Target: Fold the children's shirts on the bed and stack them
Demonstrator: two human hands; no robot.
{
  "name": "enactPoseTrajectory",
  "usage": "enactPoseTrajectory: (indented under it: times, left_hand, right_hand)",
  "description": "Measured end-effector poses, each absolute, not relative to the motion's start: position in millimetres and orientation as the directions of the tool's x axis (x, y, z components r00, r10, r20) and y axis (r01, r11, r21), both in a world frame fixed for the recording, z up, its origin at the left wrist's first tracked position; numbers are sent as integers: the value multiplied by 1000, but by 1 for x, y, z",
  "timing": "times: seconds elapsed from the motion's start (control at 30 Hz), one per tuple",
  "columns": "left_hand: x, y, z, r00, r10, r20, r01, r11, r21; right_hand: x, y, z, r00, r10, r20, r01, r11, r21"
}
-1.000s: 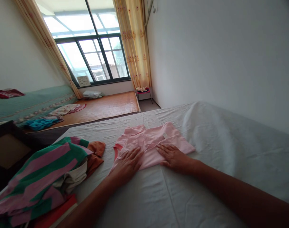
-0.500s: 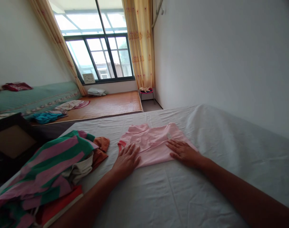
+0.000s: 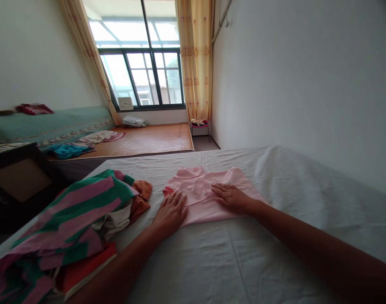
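Note:
A pink shirt [image 3: 199,211] with a collar at its far side and a red-trimmed sleeve on the left lies partly folded on the white sheet [image 3: 193,261]. My left hand [image 3: 170,213] rests flat on the shirt's near left edge, fingers stretched out. On the middle of the shirt lies my right hand [image 3: 232,198], palm down with its fingers extended to the left. Neither hand grips the cloth. Small creases run across the fabric between the hands.
To the left is a heap of clothes with a green-and-pink striped garment [image 3: 82,207], a brown one [image 3: 142,195] and a red one [image 3: 85,272]. A dark cabinet [image 3: 18,181] stands beyond it. Farther back are a mat-covered bed [image 3: 155,137] and a small stool [image 3: 199,123].
My right hand has slid left across the pink shirt, toward its middle. My left hand stays at the near left edge. The camera view has turned slightly left.

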State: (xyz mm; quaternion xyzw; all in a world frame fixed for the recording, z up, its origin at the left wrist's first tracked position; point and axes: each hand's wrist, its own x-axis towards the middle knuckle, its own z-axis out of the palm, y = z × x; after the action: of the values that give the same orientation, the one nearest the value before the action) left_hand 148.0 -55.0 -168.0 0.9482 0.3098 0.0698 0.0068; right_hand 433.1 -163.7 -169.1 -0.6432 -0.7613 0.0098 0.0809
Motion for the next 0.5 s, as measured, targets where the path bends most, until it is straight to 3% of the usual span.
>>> enactPoseTrajectory:
  times: [0.07,0.13,0.2,0.27,0.5]
  left_hand:
    - [147,-57,-166,786,608,115,607,-793,52]
    - [147,-58,-165,776,623,103,621,-782,56]
    - [148,-59,-164,769,630,103,628,-776,60]
    - [150,-60,-165,769,624,135,623,-780,59]
    - [154,-67,-165,888,399,229,383,-917,113]
  right_hand:
    - [453,-153,-171,-76,995,59,987,83,-140]
    - [488,-149,-172,110,992,56,987,-102,-126]
    - [521,-147,-168,317,947,47,945,-311,-104]
    - [540,-142,-160,421,906,37,904,-416,-99]
    - [476,-74,-140,271,956,111,945,-242,-221]
